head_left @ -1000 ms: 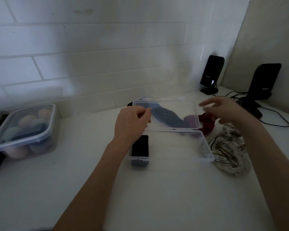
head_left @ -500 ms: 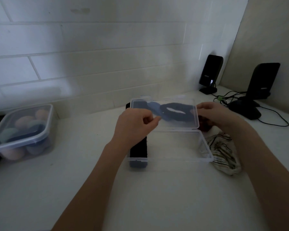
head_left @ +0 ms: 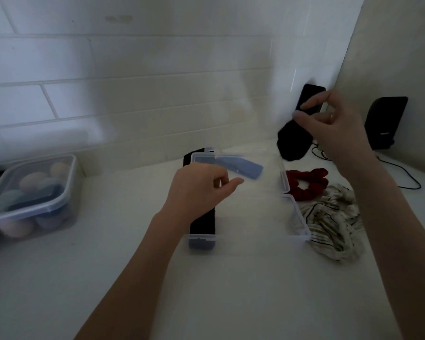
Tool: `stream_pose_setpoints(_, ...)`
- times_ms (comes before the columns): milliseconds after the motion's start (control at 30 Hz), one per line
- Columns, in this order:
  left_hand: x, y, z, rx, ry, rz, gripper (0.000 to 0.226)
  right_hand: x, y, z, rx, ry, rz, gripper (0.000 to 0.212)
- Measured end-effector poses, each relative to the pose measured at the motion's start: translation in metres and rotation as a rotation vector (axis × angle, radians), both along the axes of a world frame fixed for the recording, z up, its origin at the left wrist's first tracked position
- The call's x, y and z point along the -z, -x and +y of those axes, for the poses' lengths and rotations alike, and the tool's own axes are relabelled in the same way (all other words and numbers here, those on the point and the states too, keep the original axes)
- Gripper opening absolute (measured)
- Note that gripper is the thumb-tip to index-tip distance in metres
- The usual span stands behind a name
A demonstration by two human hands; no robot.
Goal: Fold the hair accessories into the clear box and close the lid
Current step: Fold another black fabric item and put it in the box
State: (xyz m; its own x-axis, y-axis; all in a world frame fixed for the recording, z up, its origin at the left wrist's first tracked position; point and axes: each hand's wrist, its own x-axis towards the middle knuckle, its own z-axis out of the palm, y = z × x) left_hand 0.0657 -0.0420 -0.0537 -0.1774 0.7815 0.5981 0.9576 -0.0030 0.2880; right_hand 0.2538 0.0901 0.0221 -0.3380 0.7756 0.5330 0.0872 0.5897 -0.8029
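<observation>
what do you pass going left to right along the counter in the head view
lidded tub of sponges → left hand → clear box → striped scrunchie → black speaker

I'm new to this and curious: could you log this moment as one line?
right hand lifts black scrunchie | left hand by open lid | clear box: black band inside | red scrunchie outside

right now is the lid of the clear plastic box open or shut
Open. The lid stands tipped back behind the clear plastic box, whose top is uncovered, with a black folded band inside at its left end.
</observation>
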Motion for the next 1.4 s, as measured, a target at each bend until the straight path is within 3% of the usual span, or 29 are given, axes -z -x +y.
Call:
stream_pose_setpoints(33, -0.002, -0.001, -0.001, 0.005, -0.024, -0.022, 0.025, -0.005, 0.0, -0.006, -0.066, 0.007, -0.005, 0.015)
stream_pose_setpoints(100, -0.005, -0.003, -0.004, 0.06, -0.09, -0.138, 0.036, -0.011, 0.003, -0.017, -0.238, 0.056, -0.043, 0.008)
stream_pose_setpoints(200, -0.008, -0.009, -0.005, 0.311, -0.11, -0.559, 0.056, -0.01, 0.018, -0.032, -0.446, 0.164, -0.053, 0.005)
stream_pose_setpoints(367, -0.012, -0.015, -0.007, 0.465, 0.029, -0.873, 0.063, 0.003, 0.037, -0.045, -0.53, 0.21, -0.124, 0.015)
stream_pose_setpoints(600, -0.01, -0.014, -0.002, 0.326, 0.027, -0.945, 0.053, 0.008, 0.042, -0.045, -0.587, 0.277, -0.08, 0.043)
stream_pose_setpoints(700, -0.009, -0.014, -0.001, 0.293, 0.043, -0.917, 0.043, 0.013, 0.045, -0.042, -0.562, 0.216, -0.089, 0.056)
stream_pose_setpoints(833, -0.01, -0.01, 0.0, 0.387, 0.027, -1.013, 0.024, 0.017, 0.049, -0.043, -0.47, 0.097, -0.133, 0.063)
stream_pose_setpoints(933, -0.012, -0.008, 0.0, 0.414, 0.007, -1.051, 0.023, 0.022, 0.052, -0.042, -0.305, 0.027, -0.281, 0.058)
stream_pose_setpoints(1000, -0.012, -0.008, 0.0, 0.427, -0.003, -1.066, 0.023, 0.025, 0.054, -0.043, -0.332, 0.097, -0.332, 0.043)
stream_pose_setpoints(1067, -0.012, -0.008, -0.001, 0.446, 0.004, -1.056, 0.018, 0.027, 0.056, -0.046, -0.399, 0.155, -0.288, 0.027)
stream_pose_setpoints(1200, -0.013, -0.008, -0.002, 0.481, 0.022, -1.087, 0.017, 0.026, 0.058, -0.047, -0.41, 0.167, -0.124, 0.015)
stream_pose_setpoints(1300, -0.015, -0.007, -0.003, 0.478, 0.051, -1.082, 0.016, 0.026, 0.057, -0.041, -0.418, 0.195, 0.007, 0.016)
stream_pose_setpoints(1400, -0.017, -0.009, -0.005, 0.479, 0.051, -1.128, 0.012, 0.027, 0.055, -0.039, -0.482, 0.183, -0.004, 0.024)
